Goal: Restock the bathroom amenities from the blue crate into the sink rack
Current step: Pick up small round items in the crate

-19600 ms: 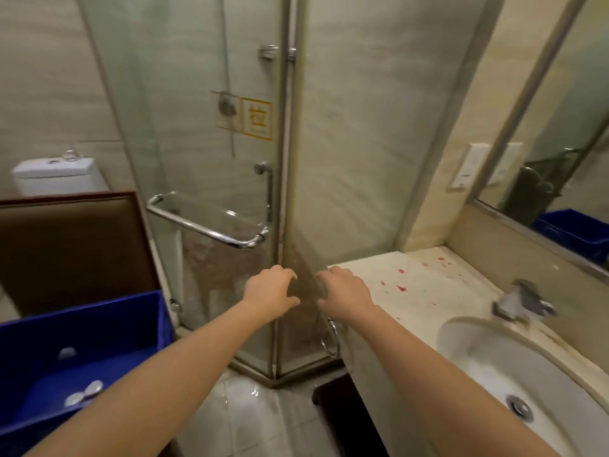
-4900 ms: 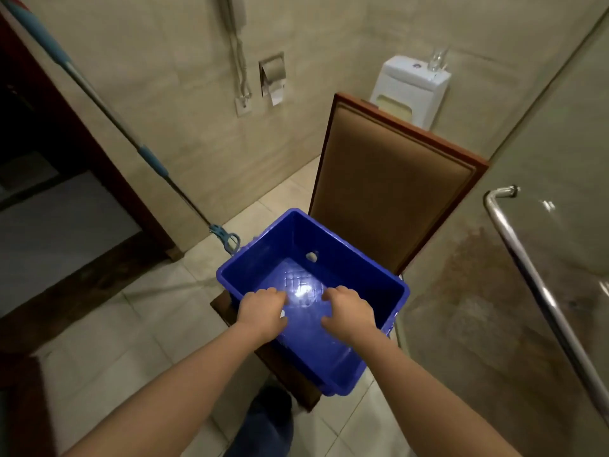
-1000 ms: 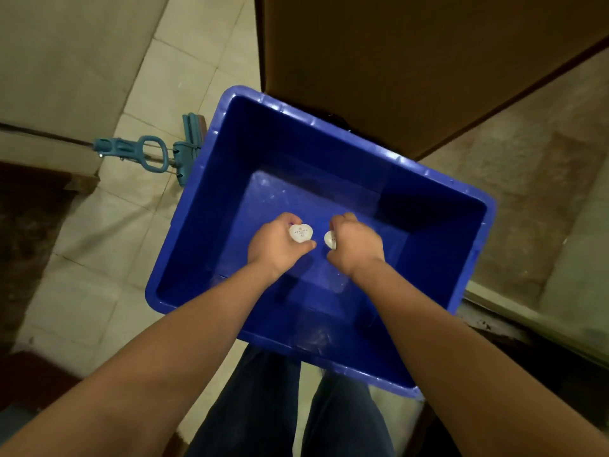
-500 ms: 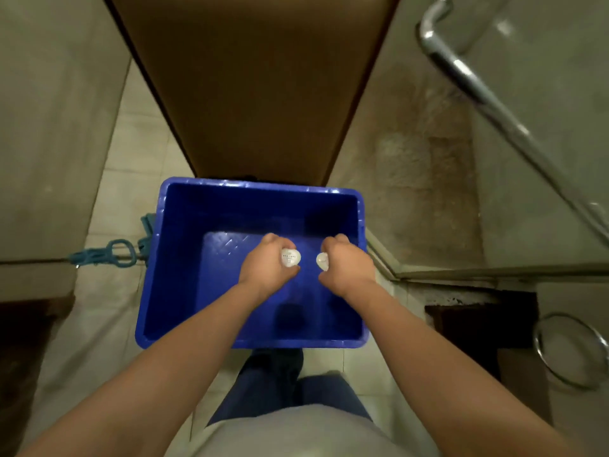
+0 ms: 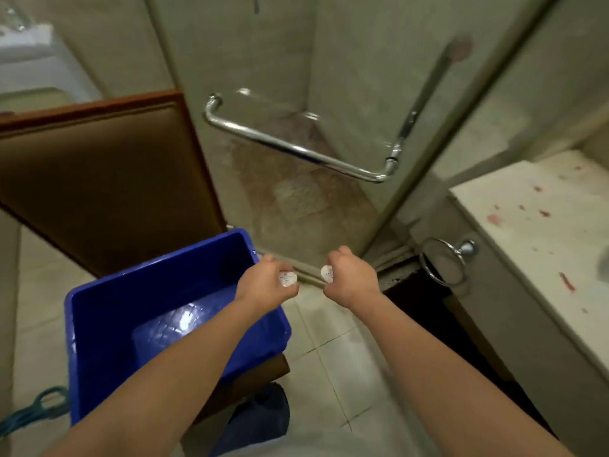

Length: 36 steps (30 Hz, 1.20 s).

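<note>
The blue crate [image 5: 108, 328] sits on a chair seat at the lower left, and its visible floor holds nothing. My left hand [image 5: 265, 286] grips a small white round amenity [image 5: 287, 279] just past the crate's right rim. My right hand [image 5: 351, 280] grips a second small white amenity [image 5: 327, 273] over the tiled floor. Both hands are raised side by side, a short gap apart. The sink rack is not in view.
A brown padded chair back [image 5: 99, 179] stands behind the crate. The glass shower door with its chrome handle [image 5: 296, 148] is straight ahead. The marble sink counter [image 5: 540, 225] with red specks is at the right, a chrome towel ring [image 5: 443, 262] on its side. A mop head [image 5: 36, 410] lies lower left.
Both hands have lifted out of the crate with a white amenity in each and moved right. The view has swung right toward the shower door and counter.
</note>
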Tool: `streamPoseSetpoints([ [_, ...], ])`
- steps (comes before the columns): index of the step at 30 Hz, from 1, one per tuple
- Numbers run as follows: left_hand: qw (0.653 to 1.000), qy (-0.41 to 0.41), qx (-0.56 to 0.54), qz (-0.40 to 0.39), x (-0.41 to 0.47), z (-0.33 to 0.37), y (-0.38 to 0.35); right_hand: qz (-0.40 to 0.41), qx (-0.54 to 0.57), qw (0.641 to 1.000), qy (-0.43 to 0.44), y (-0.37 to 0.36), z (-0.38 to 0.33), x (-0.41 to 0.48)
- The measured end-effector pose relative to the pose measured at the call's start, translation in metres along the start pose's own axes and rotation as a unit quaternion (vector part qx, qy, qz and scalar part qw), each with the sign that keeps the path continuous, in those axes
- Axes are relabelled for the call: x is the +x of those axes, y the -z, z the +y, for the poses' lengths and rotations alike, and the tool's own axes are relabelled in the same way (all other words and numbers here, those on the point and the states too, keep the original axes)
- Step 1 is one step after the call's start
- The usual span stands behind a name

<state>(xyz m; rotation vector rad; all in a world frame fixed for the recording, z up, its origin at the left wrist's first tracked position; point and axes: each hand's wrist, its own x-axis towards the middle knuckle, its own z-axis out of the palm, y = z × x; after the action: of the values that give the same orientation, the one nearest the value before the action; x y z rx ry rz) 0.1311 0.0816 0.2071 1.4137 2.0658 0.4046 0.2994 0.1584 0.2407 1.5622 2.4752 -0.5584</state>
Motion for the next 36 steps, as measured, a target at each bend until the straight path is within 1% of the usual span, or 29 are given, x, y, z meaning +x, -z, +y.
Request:
streamPoseSetpoints([
  [7,0.988,-0.131,0.072,-0.027,-0.01,0.108,-0.019,0.063,0.026,0.993,-0.093,0.042,0.08,-0.077],
  [17,0.954,-0.269,0.124,-0.052,-0.038,0.248,-0.056,0.122,0.047,0.968,-0.213,0.084,0.178,-0.176],
  [24,0.923,-0.35,0.149,-0.061,-0.058,0.338,-0.076,0.177,0.046,0.947,-0.264,0.118,0.235,-0.231],
  [31,0.895,-0.41,0.162,-0.061,-0.076,0.426,-0.095,0.208,0.018,0.921,-0.329,0.155,0.286,-0.288],
  [36,0.871,-0.456,0.167,-0.073,-0.092,0.483,-0.108,0.224,0.023,0.899,-0.376,0.181,0.324,-0.323],
])
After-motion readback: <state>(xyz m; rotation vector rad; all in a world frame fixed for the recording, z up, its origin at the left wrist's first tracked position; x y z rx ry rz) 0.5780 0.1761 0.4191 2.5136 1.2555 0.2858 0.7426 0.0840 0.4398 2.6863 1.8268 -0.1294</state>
